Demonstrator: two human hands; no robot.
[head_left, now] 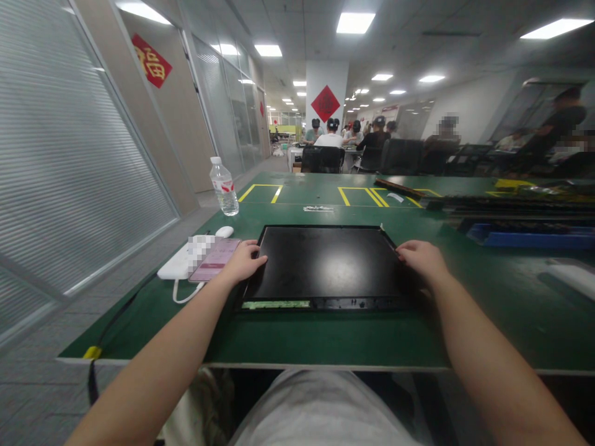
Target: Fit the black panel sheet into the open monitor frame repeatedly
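Observation:
A black LCD screen panel (325,260) lies in front of me, with its glossy face up. A green circuit strip (276,305) shows along the left half of its near edge. My left hand (242,261) grips the panel's left edge, thumb on top and fingers over the side. On the opposite side, my right hand (424,259) pinches the right edge near the far corner. Close to my left hand lie a phone (216,257) with a lit pinkish screen and a white power bank (174,265) with a white cable.
The green table (325,341) bears yellow tape marks. A water bottle (225,189) stands at the far left, near a white oval item (224,231). Dark strips and a blue tray (525,236) are blurred on the right. Several people sit at tables farther back.

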